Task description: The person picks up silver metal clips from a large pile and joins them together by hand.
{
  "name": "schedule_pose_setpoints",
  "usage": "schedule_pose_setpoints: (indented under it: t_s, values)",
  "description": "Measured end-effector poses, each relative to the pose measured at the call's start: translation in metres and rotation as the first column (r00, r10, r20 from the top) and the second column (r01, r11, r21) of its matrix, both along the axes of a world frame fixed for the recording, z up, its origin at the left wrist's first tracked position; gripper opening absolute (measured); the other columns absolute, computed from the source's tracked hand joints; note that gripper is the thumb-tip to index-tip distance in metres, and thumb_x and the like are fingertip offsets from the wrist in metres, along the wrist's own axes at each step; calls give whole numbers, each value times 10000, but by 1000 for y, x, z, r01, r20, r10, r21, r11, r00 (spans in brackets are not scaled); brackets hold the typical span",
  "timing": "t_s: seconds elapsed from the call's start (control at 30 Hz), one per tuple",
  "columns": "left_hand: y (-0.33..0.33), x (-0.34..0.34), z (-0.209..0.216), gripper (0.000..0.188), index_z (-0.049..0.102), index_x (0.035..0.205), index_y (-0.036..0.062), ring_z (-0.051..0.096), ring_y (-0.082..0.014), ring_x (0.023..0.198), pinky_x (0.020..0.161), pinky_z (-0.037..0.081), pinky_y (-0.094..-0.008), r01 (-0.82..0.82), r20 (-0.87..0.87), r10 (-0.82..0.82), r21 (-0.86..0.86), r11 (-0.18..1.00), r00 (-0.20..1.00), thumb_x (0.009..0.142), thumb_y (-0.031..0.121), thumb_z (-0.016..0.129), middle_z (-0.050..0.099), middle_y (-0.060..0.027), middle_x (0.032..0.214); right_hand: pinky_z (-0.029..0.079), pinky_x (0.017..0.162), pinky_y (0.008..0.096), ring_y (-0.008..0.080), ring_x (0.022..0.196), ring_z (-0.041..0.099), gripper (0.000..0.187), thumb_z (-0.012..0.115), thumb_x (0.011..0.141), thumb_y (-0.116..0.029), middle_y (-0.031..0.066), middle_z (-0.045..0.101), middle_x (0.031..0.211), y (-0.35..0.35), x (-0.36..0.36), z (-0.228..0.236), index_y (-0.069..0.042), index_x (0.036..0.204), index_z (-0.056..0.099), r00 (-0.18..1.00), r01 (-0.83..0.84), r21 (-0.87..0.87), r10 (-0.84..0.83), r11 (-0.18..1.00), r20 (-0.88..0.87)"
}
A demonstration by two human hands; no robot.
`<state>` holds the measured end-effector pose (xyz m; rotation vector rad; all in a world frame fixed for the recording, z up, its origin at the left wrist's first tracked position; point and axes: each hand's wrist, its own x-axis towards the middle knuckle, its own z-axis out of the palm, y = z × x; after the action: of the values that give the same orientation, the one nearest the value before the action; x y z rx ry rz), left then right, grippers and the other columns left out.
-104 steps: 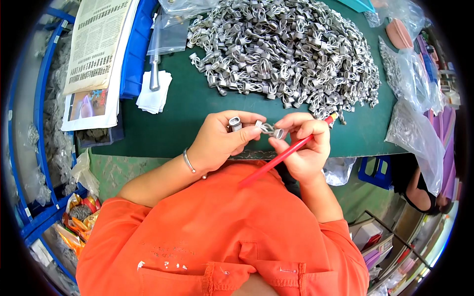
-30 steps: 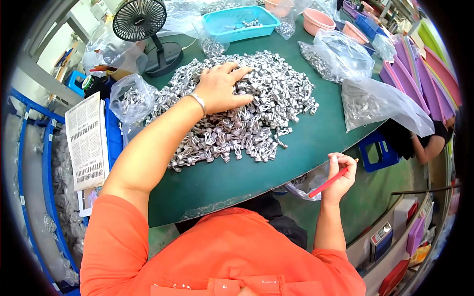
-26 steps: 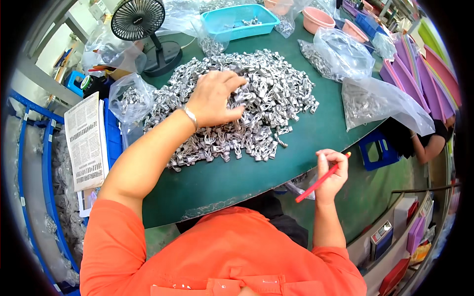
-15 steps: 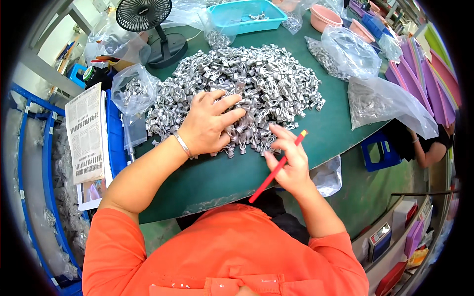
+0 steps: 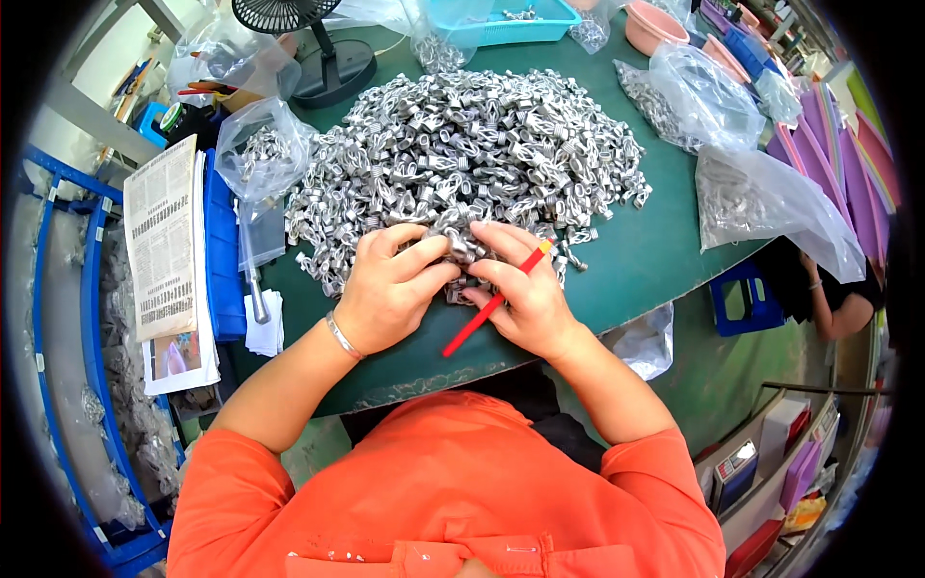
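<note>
Both hands now meet at the near edge of the pile; half a second ago the right was arriving.

We see the left hand and right hand pinching one metal clip between them, just far of the fingertips. The right also grips a red pencil, its axis slanting near-left to far-right. The pile of clips lies on the green bench.

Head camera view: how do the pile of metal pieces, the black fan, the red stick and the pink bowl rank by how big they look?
1. Pile of metal pieces, by far the largest.
2. Black fan, partly cut off at the top.
3. Red stick in the right hand: long but thin.
4. Pink bowl.
The bowl sits farther away near the rim, so the last two are unsure.
</note>
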<state>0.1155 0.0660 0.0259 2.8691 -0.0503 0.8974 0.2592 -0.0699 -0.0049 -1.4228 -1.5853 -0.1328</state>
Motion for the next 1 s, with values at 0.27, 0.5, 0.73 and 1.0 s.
schedule_pose_setpoints:
  t_s: [0.27,0.5,0.73,1.0]
  values:
    - [-2,-15,5,170,616,735,80,528,-266,873,747,429,-360,37,-43,-40,-66,997,998,591,-8,626,591,-26,900,430,725,385,294,836,556,220,686,651,-26,98,590,934,-19,2,-11,-43,842,578,1000,-10,-50,10,999,-16]
    - [-4,-33,3,221,615,750,66,529,-264,807,697,445,-331,-83,2,84,-124,989,996,560,-42,642,577,-41,879,454,698,358,279,757,574,176,660,653,30,93,605,806,-31,14,-5,-24,791,564,993,66,67,-59,996,-102]
    - [-6,-49,0,217,623,780,49,541,-232,756,678,449,-316,-168,-86,151,-249,954,985,593,-21,708,571,-64,871,413,760,373,292,823,561,196,659,672,5,105,612,848,3,60,18,-44,812,530,880,470,174,-474,865,-22]
    - [-7,-63,56,151,628,727,20,524,-169,620,532,408,-246,27,-23,-88,-848,530,996,614,-6,725,586,-75,732,436,665,326,235,703,573,135,635,698,23,74,595,755,5,69,10,-48,740,528,858,454,33,-427,890,-286]
